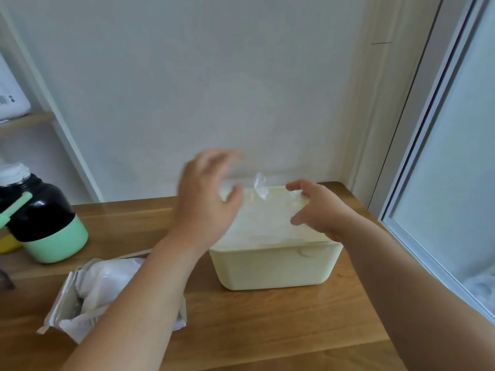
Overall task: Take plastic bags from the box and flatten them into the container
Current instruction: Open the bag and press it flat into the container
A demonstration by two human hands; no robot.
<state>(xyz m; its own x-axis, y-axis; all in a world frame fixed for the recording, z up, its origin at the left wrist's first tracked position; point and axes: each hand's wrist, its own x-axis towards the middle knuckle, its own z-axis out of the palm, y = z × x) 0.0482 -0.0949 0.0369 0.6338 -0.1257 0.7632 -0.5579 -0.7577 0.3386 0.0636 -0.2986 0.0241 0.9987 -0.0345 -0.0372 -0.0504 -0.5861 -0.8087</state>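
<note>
Clear crinkled plastic bag (263, 211) spreads over the cream container (267, 269).

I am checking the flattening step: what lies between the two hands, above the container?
In the head view, a clear plastic bag lies between the left hand and the right hand, spread over the cream container.

Wooden surface (267, 330), butts white wall (187, 103) at rear. Cream container (273, 266) stands right of centre, near rear edge. Opened box (67, 298) front left, white plastic bags (107, 279) inside, apart from container. Black and mint-green flask (45, 223) far left, upright; yellow item (9, 245) just beside it, cut off by frame.
</note>
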